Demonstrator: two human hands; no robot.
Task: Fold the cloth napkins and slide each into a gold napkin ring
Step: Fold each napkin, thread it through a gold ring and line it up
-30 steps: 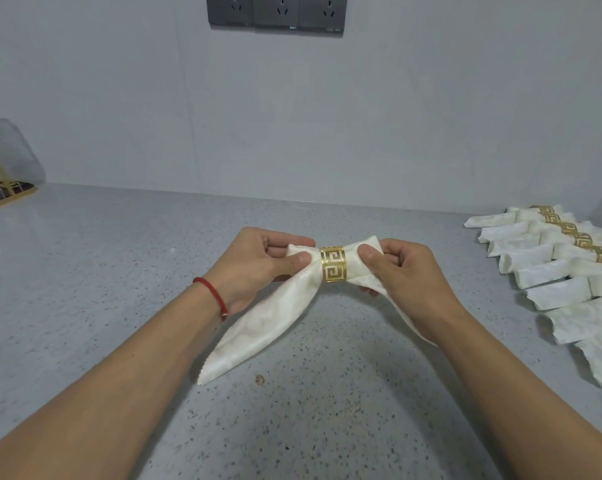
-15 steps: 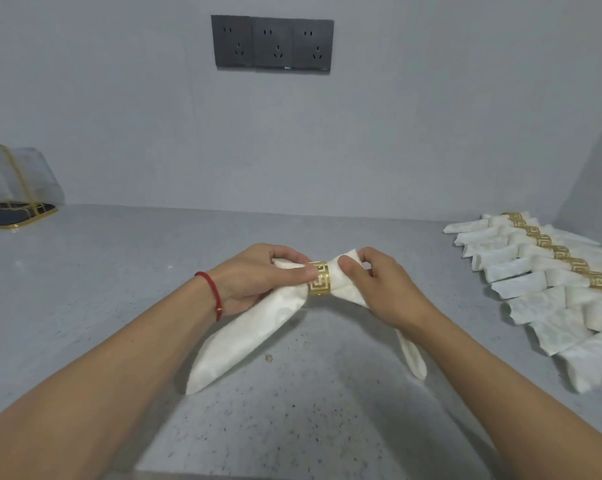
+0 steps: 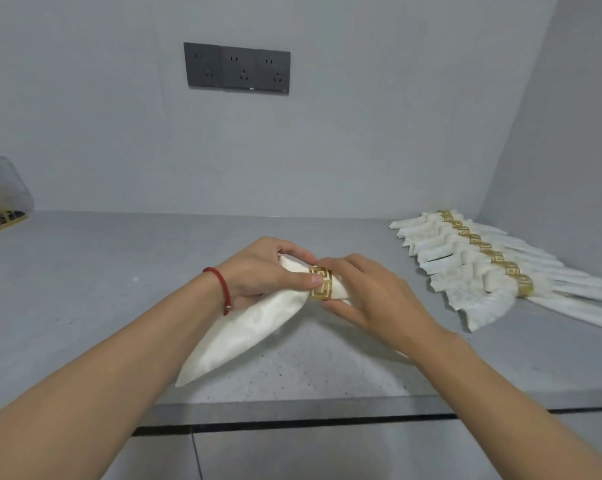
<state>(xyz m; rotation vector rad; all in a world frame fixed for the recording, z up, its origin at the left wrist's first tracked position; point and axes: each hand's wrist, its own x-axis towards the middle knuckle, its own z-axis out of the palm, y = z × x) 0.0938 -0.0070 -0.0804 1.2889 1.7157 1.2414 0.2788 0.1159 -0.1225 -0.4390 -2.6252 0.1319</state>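
Your left hand grips the white napkin; your right hand pinches its other side by the gold ring. Finished napkins lie at three o'clock.

White napkin, gold ring (Greek-key pattern), red bracelet
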